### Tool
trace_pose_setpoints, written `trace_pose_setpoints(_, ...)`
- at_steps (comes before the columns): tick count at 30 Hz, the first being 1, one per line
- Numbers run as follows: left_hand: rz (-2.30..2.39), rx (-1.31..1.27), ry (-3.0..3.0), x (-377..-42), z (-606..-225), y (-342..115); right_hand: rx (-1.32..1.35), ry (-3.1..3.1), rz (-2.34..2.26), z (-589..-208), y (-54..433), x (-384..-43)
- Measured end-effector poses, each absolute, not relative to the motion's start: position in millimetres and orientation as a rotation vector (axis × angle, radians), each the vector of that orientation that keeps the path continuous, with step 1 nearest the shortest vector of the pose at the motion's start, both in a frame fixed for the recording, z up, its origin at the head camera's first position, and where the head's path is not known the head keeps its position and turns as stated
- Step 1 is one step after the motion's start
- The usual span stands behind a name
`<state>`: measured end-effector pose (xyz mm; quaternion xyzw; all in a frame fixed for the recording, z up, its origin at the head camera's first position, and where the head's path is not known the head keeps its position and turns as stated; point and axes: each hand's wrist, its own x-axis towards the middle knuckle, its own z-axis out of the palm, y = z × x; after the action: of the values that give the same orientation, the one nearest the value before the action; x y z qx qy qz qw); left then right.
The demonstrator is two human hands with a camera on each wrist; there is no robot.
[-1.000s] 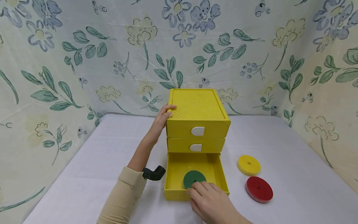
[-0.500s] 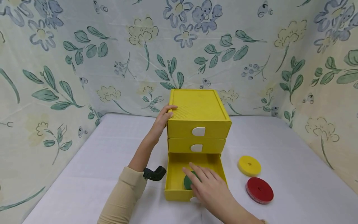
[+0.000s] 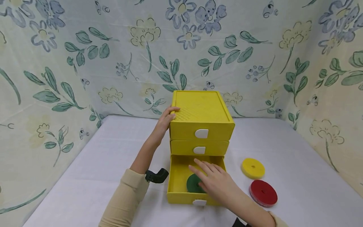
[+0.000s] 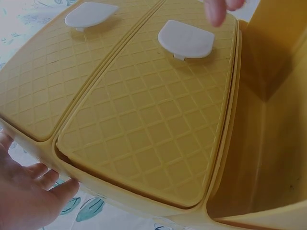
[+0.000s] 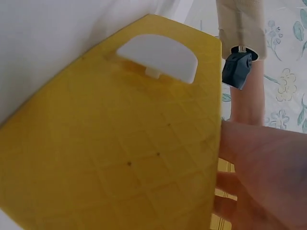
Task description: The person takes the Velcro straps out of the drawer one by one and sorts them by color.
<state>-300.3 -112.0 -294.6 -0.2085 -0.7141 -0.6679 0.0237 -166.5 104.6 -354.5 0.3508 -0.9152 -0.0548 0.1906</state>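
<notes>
A yellow drawer cabinet stands on the table with its bottom drawer pulled out. Inside that drawer lies a flat green roll, partly covered by my right hand. The right hand hovers over the drawer with fingers extended, holding nothing; the right wrist view has it just past the drawer's front. My left hand rests against the cabinet's left side, fingertips on the top edge. The left wrist view shows the left hand beside the two closed drawers, with fingertips of the right hand above.
To the right of the cabinet lie a yellow roll and a red roll. White cloth covers the table, and a floral curtain hangs behind and at the sides. The closed drawers have white handles.
My right hand has moved from the drawer's front rim in over the drawer, its fingers straightening. The bottom drawer's handle has come into view. My left hand stays where it was.
</notes>
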Motion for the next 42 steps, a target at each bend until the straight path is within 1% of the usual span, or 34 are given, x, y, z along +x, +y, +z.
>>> trace_pose_setpoints(17,-2.051,-0.633,-2.219,-300.0,-295.3,-112.4,1.183,-2.976,0.045,-356.2,114.0,-193.9)
trace_pose_setpoints(30,-2.072,-0.643,-2.219,-298.8,-293.1,-113.1,1.343,-2.990,0.045,-360.5,114.8,-202.2)
trace_pose_setpoints(42,-2.084,-0.628,-2.217,-299.0,-293.0,-112.1,1.352,-3.014,0.078,-364.2,111.4,-206.4)
